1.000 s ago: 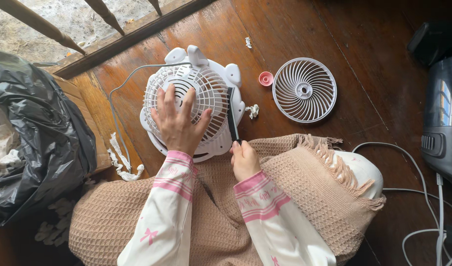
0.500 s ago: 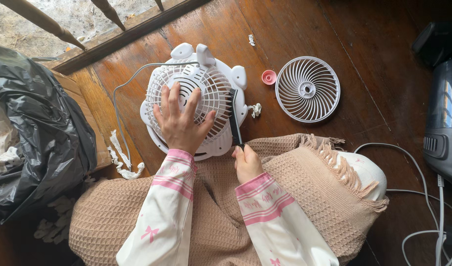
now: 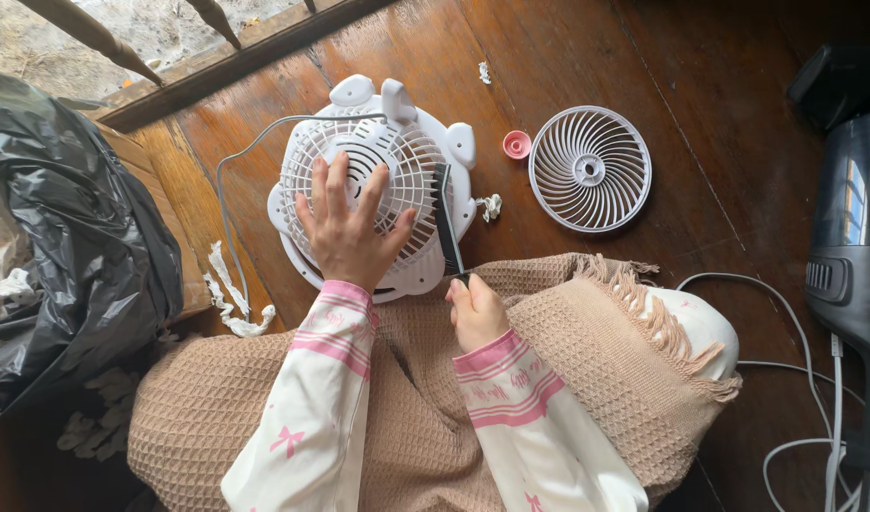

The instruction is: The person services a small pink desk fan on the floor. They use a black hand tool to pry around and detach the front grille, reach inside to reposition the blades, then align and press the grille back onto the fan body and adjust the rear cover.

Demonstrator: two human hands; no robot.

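White fan lies under the flat, spread left hand; right hand grips a black brush against its right side.

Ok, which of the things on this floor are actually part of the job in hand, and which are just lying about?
In use:
- white fan, flat on the wooden floor
- left hand, spread on its grille
- right hand, holding a dark brush against the grille
- detached round grille
- pink cap

Lying about:
- black bag
- dark appliance with white cables
- beige blanket
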